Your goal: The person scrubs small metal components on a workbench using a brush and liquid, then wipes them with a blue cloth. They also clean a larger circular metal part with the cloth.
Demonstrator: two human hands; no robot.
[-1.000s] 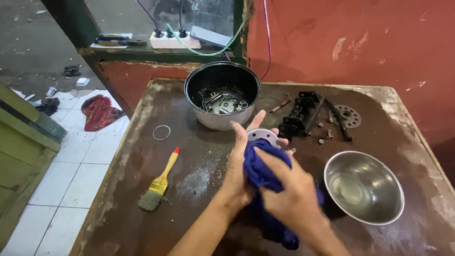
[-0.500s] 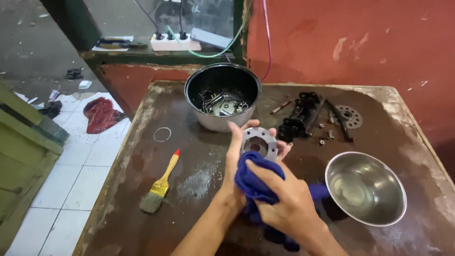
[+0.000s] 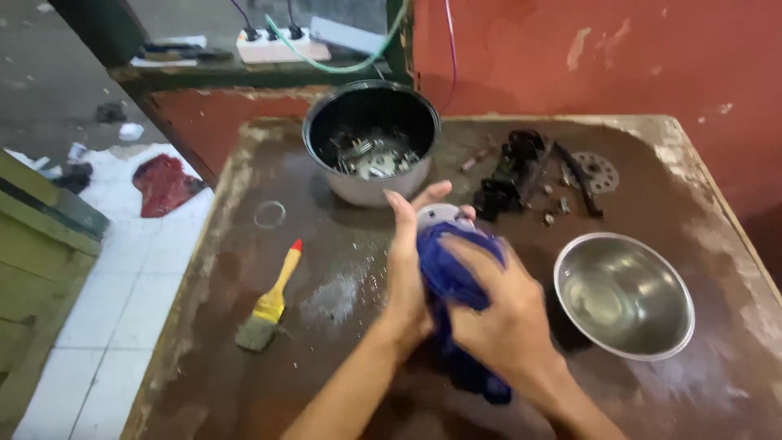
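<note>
Metal disc (image 3: 440, 215), mostly hidden, sits cupped in left hand (image 3: 407, 261); right hand (image 3: 497, 314) presses a bunched blue rag (image 3: 456, 277) over it.

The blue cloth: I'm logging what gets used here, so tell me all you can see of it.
The blue cloth is soft, dark blue fabric, bunched up over a round metal part, most of which it hides. The right hand presses it from the front; the left hand holds the part behind it. Its loose end hangs toward the brown table.
</note>
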